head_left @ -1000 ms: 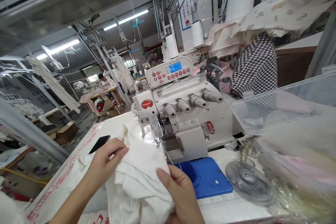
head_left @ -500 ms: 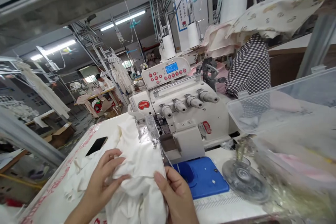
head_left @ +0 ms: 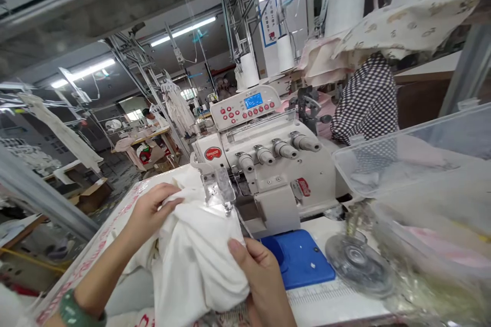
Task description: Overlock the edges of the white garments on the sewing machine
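Observation:
A bunched white knit fabric lies on the sewing table in front of a cream overlock sewing machine. My left hand pinches its far fold, close to the clear presser foot but not touching it. My right hand grips the fabric's near right edge, just in front of the machine. A green bangle circles my left wrist. The black phone from the earlier views is hidden.
A blue pad lies right of my right hand, beside a clear round disc. A clear plastic bin stands at right. Checked fabric hangs behind it. A co-worker sits far back.
My left hand has moved forward toward the presser foot, gathering fabric. The fabric now covers the black phone. The green bangle has come into view.

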Demonstrator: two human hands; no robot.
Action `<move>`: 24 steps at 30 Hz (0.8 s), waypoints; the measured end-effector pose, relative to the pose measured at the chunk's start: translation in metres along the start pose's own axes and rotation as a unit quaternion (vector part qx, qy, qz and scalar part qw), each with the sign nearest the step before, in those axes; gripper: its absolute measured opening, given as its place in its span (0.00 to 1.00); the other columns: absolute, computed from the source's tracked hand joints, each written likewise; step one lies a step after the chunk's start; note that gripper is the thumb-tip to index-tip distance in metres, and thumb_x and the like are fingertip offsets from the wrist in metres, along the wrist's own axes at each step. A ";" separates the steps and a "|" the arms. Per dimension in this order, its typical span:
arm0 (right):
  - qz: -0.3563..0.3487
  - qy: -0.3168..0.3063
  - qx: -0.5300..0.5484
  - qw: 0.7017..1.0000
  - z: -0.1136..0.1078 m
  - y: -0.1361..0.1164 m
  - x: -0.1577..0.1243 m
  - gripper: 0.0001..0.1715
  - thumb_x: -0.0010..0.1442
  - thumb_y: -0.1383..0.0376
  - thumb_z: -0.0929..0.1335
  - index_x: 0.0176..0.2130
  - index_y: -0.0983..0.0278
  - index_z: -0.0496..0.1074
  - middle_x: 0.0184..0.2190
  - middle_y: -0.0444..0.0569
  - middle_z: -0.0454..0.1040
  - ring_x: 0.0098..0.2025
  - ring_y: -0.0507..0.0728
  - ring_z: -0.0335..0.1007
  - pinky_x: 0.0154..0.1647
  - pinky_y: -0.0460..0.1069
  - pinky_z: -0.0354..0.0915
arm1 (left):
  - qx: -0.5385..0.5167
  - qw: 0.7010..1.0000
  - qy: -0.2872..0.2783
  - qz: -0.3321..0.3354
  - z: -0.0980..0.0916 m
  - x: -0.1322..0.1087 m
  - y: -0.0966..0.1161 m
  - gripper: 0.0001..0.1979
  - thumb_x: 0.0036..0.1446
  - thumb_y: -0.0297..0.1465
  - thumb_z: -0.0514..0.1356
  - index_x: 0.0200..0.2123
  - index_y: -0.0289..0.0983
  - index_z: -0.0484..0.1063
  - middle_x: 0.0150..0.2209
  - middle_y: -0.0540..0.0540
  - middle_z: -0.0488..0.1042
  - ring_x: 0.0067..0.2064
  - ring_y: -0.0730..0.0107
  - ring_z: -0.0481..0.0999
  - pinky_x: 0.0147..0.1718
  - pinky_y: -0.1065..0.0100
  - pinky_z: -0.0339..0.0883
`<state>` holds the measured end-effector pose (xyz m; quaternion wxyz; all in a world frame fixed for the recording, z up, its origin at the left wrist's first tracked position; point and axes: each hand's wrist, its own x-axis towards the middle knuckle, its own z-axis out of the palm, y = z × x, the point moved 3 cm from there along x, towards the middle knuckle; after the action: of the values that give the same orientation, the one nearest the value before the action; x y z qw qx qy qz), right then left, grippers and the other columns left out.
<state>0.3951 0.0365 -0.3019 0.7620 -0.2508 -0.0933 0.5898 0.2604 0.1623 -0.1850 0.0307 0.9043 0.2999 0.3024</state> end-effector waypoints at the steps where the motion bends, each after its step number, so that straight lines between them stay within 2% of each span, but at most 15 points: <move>1: -0.003 0.001 0.002 1.000 -0.001 0.001 0.000 0.21 0.34 0.55 0.78 0.22 0.68 0.76 0.17 0.47 0.71 0.22 0.50 0.63 0.24 0.43 0.60 | 0.010 0.999 0.037 -0.017 0.003 -0.002 0.001 0.11 0.54 0.38 0.55 0.36 0.39 0.72 0.38 0.44 0.72 0.42 0.64 0.71 0.41 0.66 0.65; 3: -0.004 -0.001 0.002 1.000 -0.003 0.005 0.002 0.21 0.35 0.55 0.78 0.22 0.69 0.75 0.17 0.47 0.71 0.21 0.50 0.62 0.23 0.42 0.59 | 0.031 0.990 0.121 -0.059 0.012 -0.017 0.007 0.14 0.56 0.39 0.52 0.42 0.39 0.69 0.44 0.43 0.68 0.46 0.62 0.69 0.43 0.63 0.64; 5: -0.002 -0.009 -0.003 1.000 -0.006 0.009 0.003 0.21 0.36 0.55 0.78 0.22 0.69 0.75 0.16 0.46 0.70 0.20 0.48 0.60 0.21 0.41 0.57 | 0.054 0.982 0.162 -0.084 0.024 -0.043 0.017 0.17 0.54 0.40 0.54 0.44 0.39 0.65 0.44 0.43 0.67 0.44 0.62 0.69 0.41 0.64 0.66; 8: -0.025 -0.018 -0.005 0.999 -0.007 0.010 0.002 0.20 0.36 0.55 0.78 0.21 0.69 0.73 0.16 0.45 0.70 0.20 0.47 0.59 0.21 0.41 0.56 | 0.077 0.987 0.116 -0.078 0.037 -0.081 0.023 0.14 0.51 0.37 0.58 0.40 0.38 0.65 0.36 0.46 0.70 0.36 0.66 0.71 0.33 0.69 0.68; 10: -0.040 -0.021 0.000 0.999 -0.004 0.009 0.000 0.20 0.37 0.55 0.77 0.21 0.68 0.73 0.17 0.45 0.70 0.21 0.49 0.60 0.22 0.41 0.58 | 0.061 0.993 0.085 -0.059 0.034 -0.093 0.020 0.07 0.52 0.33 0.55 0.36 0.39 0.66 0.33 0.47 0.71 0.34 0.67 0.72 0.32 0.71 0.68; 13: -0.032 -0.018 0.006 0.999 -0.001 0.009 -0.004 0.18 0.39 0.56 0.77 0.22 0.66 0.72 0.16 0.44 0.69 0.22 0.50 0.62 0.22 0.42 0.59 | 0.013 0.996 0.067 -0.057 0.015 -0.086 0.011 0.04 0.51 0.30 0.54 0.30 0.39 0.67 0.31 0.47 0.72 0.34 0.67 0.72 0.33 0.72 0.68; 17: -0.004 0.000 0.002 1.000 -0.001 0.011 -0.007 0.20 0.35 0.55 0.78 0.23 0.66 0.73 0.15 0.44 0.69 0.21 0.52 0.64 0.24 0.45 0.62 | -0.033 0.990 0.062 -0.124 -0.007 -0.065 0.004 0.08 0.49 0.36 0.57 0.25 0.38 0.69 0.31 0.45 0.72 0.35 0.65 0.72 0.34 0.69 0.68; 20: -0.006 0.011 -0.012 1.000 -0.005 0.011 -0.005 0.21 0.33 0.55 0.78 0.21 0.67 0.73 0.16 0.45 0.70 0.21 0.52 0.63 0.23 0.45 0.61 | -0.063 0.983 0.037 -0.168 -0.012 -0.057 0.005 0.16 0.48 0.44 0.58 0.21 0.37 0.70 0.35 0.42 0.72 0.40 0.60 0.71 0.35 0.67 0.67; 24: -0.025 0.013 -0.021 0.999 -0.005 0.008 -0.001 0.20 0.35 0.56 0.78 0.20 0.68 0.73 0.18 0.45 0.71 0.22 0.50 0.62 0.23 0.43 0.59 | -0.105 0.970 0.039 -0.218 -0.016 -0.052 0.008 0.20 0.47 0.48 0.58 0.19 0.36 0.70 0.30 0.44 0.71 0.34 0.63 0.71 0.30 0.71 0.66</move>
<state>0.3902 0.0359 -0.3100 0.7719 -0.2720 -0.1021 0.5654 0.2224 0.1246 -0.1976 0.1786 0.7962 0.4574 0.3536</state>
